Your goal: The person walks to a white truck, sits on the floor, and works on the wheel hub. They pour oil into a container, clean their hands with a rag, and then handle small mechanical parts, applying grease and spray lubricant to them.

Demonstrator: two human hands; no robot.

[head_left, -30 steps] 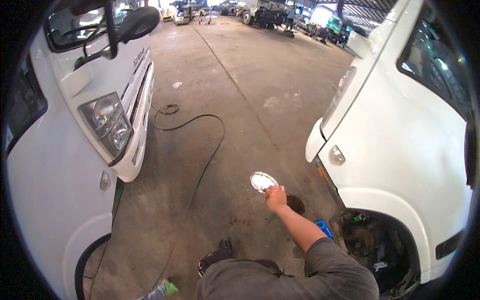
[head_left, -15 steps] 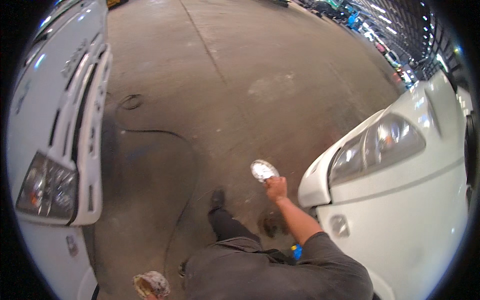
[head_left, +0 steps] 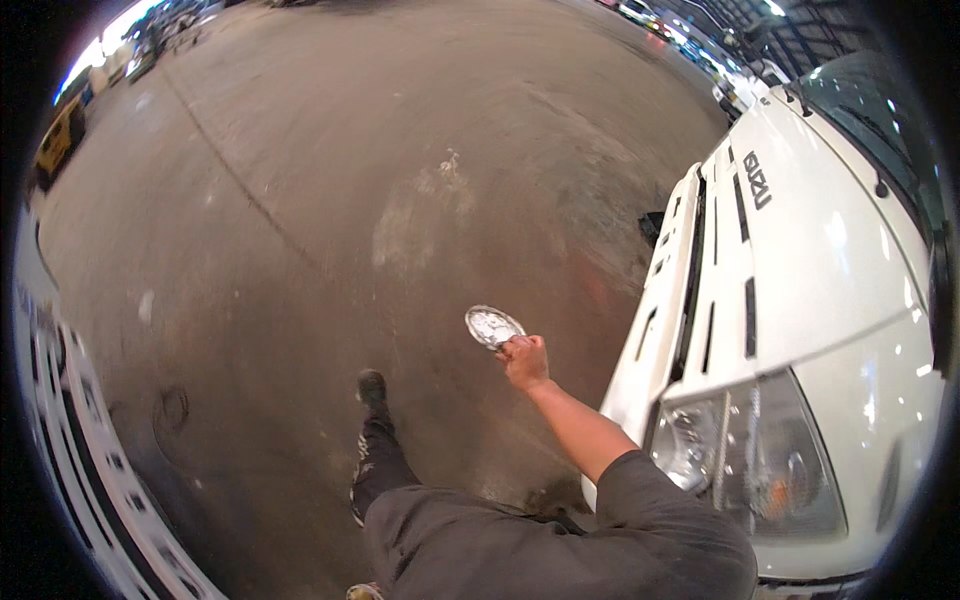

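In front of me, my right hand (head_left: 524,361) grips the edge of a small round dish-like thing (head_left: 494,326), with a pale rim and a bright white, silvery face. Its exact kind is unclear. My right arm is stretched forward over the floor, and the fingers are closed. Left of the hand, my foot in a dark shoe (head_left: 372,386) is on the floor. My left hand does not show. A small pale, tan-coloured patch (head_left: 364,592) peeks in at the bottom edge, too cut off to name.
A white truck (head_left: 800,250) stands close on my right, its headlight (head_left: 750,455) beside my arm. Another white vehicle's front (head_left: 95,450) lines the left side. A dark coiled hose (head_left: 172,410) lies on the concrete floor (head_left: 330,180). Something yellow (head_left: 60,140) stands far left.
The view has swung right and moved forward, so more of the right truck's front shows. My right hand still holds the round thing. My left hand, with a pale blotchy thing, has left the view.
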